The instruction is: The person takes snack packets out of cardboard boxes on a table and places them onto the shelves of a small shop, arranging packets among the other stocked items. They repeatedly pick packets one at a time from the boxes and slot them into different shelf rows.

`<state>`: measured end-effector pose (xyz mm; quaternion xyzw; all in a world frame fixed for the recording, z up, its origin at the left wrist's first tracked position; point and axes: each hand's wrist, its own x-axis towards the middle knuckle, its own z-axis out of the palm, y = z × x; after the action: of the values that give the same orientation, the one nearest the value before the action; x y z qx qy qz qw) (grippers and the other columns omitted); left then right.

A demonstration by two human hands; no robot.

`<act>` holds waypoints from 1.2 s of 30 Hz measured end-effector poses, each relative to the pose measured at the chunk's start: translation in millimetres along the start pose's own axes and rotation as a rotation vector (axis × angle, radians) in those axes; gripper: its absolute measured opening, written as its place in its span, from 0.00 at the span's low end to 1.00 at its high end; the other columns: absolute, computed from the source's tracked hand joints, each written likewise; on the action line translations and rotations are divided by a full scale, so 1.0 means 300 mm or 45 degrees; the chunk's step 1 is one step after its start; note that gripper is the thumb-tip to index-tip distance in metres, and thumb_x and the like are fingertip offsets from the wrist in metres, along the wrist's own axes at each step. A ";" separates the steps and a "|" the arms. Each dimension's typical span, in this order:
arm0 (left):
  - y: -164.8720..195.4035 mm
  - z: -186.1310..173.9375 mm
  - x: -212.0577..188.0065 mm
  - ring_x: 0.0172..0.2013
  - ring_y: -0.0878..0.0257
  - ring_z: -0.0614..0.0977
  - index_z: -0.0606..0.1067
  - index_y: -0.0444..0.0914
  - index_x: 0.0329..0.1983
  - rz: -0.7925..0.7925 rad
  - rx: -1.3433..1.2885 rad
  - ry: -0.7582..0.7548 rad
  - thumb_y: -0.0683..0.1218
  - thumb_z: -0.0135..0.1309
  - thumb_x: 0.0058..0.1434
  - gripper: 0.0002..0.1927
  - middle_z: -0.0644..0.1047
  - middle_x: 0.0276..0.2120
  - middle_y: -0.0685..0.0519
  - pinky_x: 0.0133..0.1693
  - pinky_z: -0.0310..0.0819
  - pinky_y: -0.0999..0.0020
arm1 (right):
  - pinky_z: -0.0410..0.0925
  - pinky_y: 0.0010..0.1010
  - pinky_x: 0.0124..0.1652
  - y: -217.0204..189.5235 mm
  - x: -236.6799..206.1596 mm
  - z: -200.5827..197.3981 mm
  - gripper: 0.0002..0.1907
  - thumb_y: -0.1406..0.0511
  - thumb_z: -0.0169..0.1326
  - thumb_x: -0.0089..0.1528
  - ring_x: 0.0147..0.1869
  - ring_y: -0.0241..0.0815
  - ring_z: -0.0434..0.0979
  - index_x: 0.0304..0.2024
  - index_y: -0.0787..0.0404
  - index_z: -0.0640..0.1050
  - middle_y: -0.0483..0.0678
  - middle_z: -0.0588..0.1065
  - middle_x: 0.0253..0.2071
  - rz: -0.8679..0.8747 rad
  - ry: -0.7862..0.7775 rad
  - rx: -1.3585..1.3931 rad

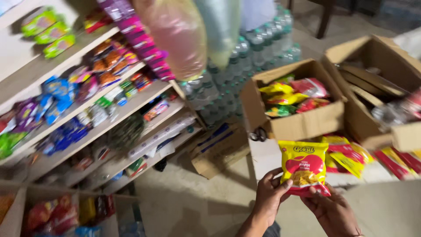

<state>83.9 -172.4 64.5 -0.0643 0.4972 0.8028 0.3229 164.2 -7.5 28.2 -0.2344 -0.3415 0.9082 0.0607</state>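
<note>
— Where is the packet, and how do you have it?

— You hold the yellow-and-red snack packet [303, 166] upright in front of you, above the concrete floor [193, 206]. Your left hand [268, 197] pinches its lower left edge, fingers clamped on the film with the thumb on its face; your right hand [332, 213] supports the lower right corner, fingers closed against it from below.

— How will it handle?

— It looks light, soft and air-puffed, the film likely slick and the contents brittle. You would do best gripping the sealed edges, not the middle.

— What surrounds you?

— Just beyond the packet stands an open cardboard box [302, 120] of similar packets, a second cardboard box [377, 87] beside it, and more red-and-yellow packets [351, 153] lying between them. To your left, wooden shelves [131, 103] carry assorted snacks; bottled water [245, 70] is stacked behind.
</note>
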 end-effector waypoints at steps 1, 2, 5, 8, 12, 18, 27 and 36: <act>0.025 -0.041 -0.001 0.43 0.71 0.83 0.70 0.38 0.66 0.004 0.003 0.024 0.43 0.61 0.64 0.27 0.83 0.45 0.56 0.45 0.80 0.75 | 0.68 0.46 0.59 0.013 0.029 0.034 0.25 0.72 0.46 0.65 0.61 0.51 0.75 0.65 0.68 0.67 0.56 0.75 0.60 0.046 -0.003 -0.034; 0.044 -0.082 -0.003 0.43 0.72 0.83 0.70 0.39 0.66 0.003 0.002 0.047 0.43 0.61 0.65 0.27 0.82 0.45 0.56 0.44 0.79 0.75 | 0.68 0.46 0.59 0.027 0.053 0.068 0.26 0.72 0.46 0.64 0.61 0.51 0.75 0.66 0.67 0.67 0.56 0.75 0.59 0.092 -0.001 -0.071; 0.090 -0.204 0.000 0.41 0.72 0.82 0.70 0.38 0.67 0.056 -0.024 0.086 0.44 0.60 0.66 0.26 0.82 0.45 0.55 0.42 0.77 0.75 | 0.70 0.48 0.59 0.071 0.120 0.168 0.26 0.71 0.46 0.65 0.60 0.52 0.76 0.67 0.65 0.66 0.57 0.75 0.57 0.182 0.015 -0.178; 0.128 -0.314 0.037 0.41 0.71 0.83 0.70 0.38 0.66 0.084 -0.075 0.111 0.44 0.60 0.66 0.26 0.83 0.45 0.55 0.42 0.78 0.74 | 0.70 0.48 0.59 0.128 0.185 0.256 0.26 0.72 0.48 0.63 0.60 0.50 0.76 0.66 0.65 0.66 0.55 0.75 0.57 0.187 0.017 -0.183; 0.247 -0.454 0.130 0.42 0.70 0.82 0.70 0.37 0.67 0.153 -0.098 0.076 0.43 0.59 0.66 0.25 0.83 0.46 0.53 0.42 0.78 0.74 | 0.70 0.48 0.58 0.206 0.313 0.398 0.24 0.70 0.49 0.64 0.59 0.50 0.77 0.63 0.68 0.68 0.56 0.76 0.56 0.184 -0.025 -0.256; 0.556 -0.668 0.255 0.45 0.68 0.83 0.69 0.36 0.67 0.213 -0.073 0.021 0.42 0.58 0.66 0.26 0.82 0.47 0.53 0.46 0.80 0.72 | 0.73 0.47 0.54 0.326 0.487 0.677 0.22 0.69 0.51 0.67 0.49 0.47 0.79 0.64 0.69 0.70 0.52 0.73 0.44 0.104 -0.072 -0.317; 0.863 -0.963 0.275 0.50 0.65 0.83 0.70 0.28 0.63 0.269 -0.108 -0.058 0.41 0.61 0.66 0.25 0.82 0.51 0.47 0.54 0.79 0.69 | 0.74 0.39 0.46 0.538 0.676 0.983 0.21 0.66 0.52 0.66 0.44 0.41 0.80 0.60 0.68 0.72 0.51 0.78 0.48 0.146 -0.039 -0.461; 1.116 -1.113 0.344 0.48 0.65 0.85 0.71 0.39 0.63 0.345 -0.120 0.248 0.44 0.63 0.58 0.29 0.83 0.48 0.52 0.48 0.82 0.64 | 0.76 0.40 0.46 0.627 0.951 1.282 0.36 0.70 0.56 0.59 0.50 0.44 0.81 0.70 0.54 0.64 0.53 0.79 0.50 0.023 -0.334 -0.532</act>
<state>-264.7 -505.3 108.1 -0.0893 0.4919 0.8514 0.1586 -258.0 -300.9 49.3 -0.1250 -0.5246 0.8411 -0.0422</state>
